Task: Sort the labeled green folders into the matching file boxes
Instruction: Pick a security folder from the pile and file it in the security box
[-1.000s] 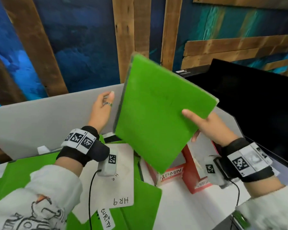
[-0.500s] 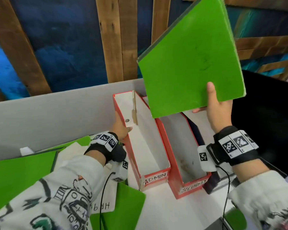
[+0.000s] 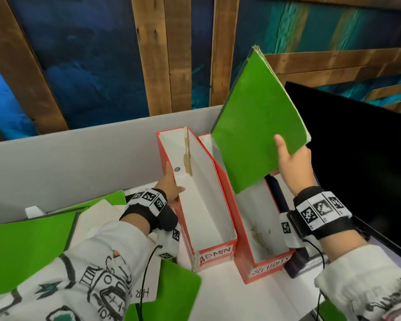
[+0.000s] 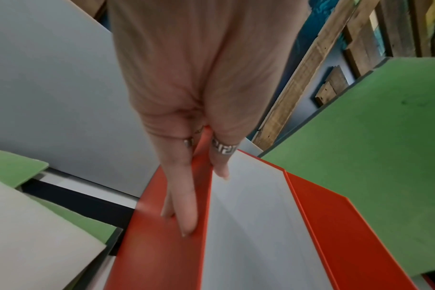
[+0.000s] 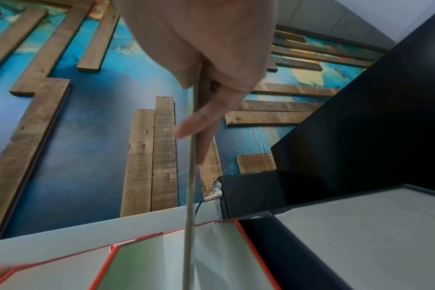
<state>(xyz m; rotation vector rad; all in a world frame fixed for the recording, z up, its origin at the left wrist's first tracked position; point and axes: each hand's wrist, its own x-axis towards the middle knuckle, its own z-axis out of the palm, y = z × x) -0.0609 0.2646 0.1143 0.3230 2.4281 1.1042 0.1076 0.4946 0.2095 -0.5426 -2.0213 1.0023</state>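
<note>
- A green folder [image 3: 257, 126] is held in the air over the SECURITY box [image 3: 262, 249], tilted, with one corner pointed down into the box's open top and its long edge run up and away toward the wall; in the right wrist view it is seen edge-on [image 5: 190, 176].
- The folder is pinched at its lower right edge by the right hand [image 3: 293, 167]: the thumb is laid on the near face, the fingers [image 5: 206, 125] behind.
- The left wall of the ADMIN box [image 3: 202, 205] is gripped by the left hand [image 3: 171, 186], with straight fingers [image 4: 184, 196] pressed on the red outside and the thumb [image 4: 221, 162] on the white inside.
- The two red boxes are stood side by side, touching, both open at the top.
- More green folders [image 3: 21, 246] and white sheets [image 3: 95, 218] are strewn left of the boxes.
- A black screen [image 3: 357, 158] is stood just right of the held folder.
</note>
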